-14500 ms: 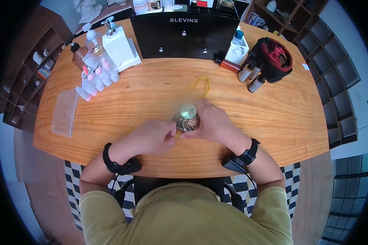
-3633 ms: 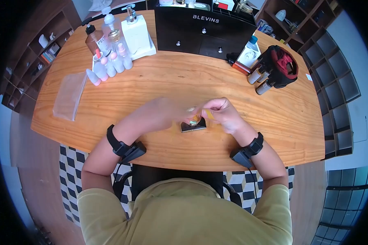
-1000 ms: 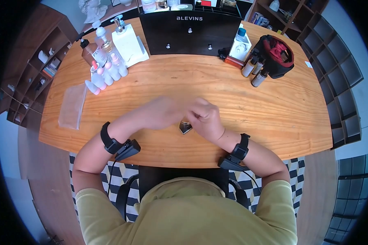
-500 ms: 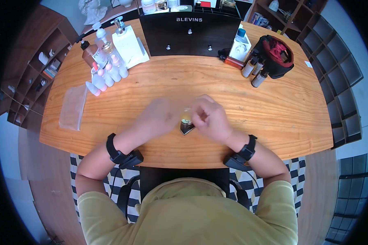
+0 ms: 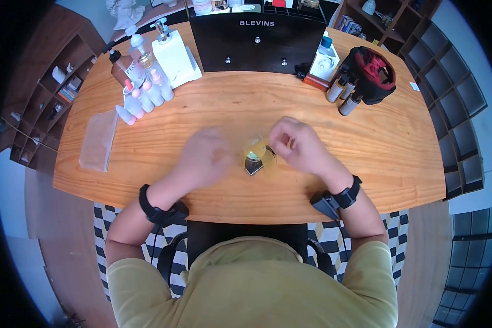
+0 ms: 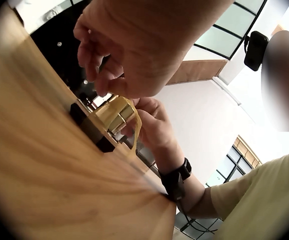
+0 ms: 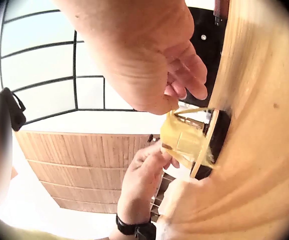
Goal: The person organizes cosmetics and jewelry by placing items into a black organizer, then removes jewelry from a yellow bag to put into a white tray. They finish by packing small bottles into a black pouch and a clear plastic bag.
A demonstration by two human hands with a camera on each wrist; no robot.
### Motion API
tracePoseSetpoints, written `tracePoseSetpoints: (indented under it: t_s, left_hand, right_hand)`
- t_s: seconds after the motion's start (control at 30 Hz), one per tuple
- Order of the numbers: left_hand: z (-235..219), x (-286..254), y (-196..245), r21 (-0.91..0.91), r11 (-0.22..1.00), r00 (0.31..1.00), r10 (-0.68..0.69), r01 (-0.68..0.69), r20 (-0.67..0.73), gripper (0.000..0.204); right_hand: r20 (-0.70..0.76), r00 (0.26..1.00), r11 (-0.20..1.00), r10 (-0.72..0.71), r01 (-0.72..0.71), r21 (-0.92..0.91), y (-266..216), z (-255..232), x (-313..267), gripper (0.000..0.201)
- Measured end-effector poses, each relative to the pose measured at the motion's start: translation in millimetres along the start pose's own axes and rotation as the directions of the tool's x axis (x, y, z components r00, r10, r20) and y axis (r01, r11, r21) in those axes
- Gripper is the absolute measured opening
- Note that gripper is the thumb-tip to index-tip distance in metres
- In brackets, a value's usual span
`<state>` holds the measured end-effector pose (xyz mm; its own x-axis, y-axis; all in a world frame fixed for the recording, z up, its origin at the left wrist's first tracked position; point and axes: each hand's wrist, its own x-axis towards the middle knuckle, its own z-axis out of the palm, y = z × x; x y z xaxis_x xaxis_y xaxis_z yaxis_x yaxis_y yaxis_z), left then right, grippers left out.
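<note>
In the head view, a small object on a dark, flat base (image 5: 252, 167) stands on the table between both hands, a translucent yellow ribbon (image 5: 269, 163) looped about it. The left wrist view shows a gold cylindrical part (image 6: 122, 119) above the dark base (image 6: 95, 131). My right hand (image 5: 299, 145), right of the object, pinches the ribbon (image 7: 179, 139) between thumb and finger in the right wrist view. My left hand (image 5: 205, 157), blurred and left of the object, has curled fingertips at the ribbon's other side; their grip is partly hidden.
A black drawer unit (image 5: 257, 46) stands at the table's back. Pump bottles (image 5: 128, 68) and small bottles (image 5: 147, 98) are at the back left, above a clear pouch (image 5: 98, 142). A black-and-red bag (image 5: 372, 76) and dark-capped bottles (image 5: 349, 105) stand at the right.
My hands have moved apart, the right one going right and slightly up. More of the yellow ribbon and the object's base shows between them.
</note>
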<state>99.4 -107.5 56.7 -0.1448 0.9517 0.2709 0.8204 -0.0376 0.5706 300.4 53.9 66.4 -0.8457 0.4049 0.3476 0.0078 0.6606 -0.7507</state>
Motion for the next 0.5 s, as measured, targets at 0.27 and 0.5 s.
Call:
tracePoseSetpoints:
  t_s: [0.27, 0.5]
  left_hand:
    - [-3.0, 5.2, -1.6, -0.450, 0.854, 0.961, -0.189, 0.263, 0.202, 0.018]
    - [17.7, 9.0, -11.7, -0.525, 0.806, 0.961, -0.201, 0.273, 0.191, 0.011]
  right_hand:
    - [0.274, 0.917, 0.886, 0.289, -0.365, 0.287, 12.0, -13.7, 5.2, 0.010]
    - [0.133, 0.974, 0.958, 0.185, -0.209, 0.195, 2.0, -0.1, 2.4, 0.023]
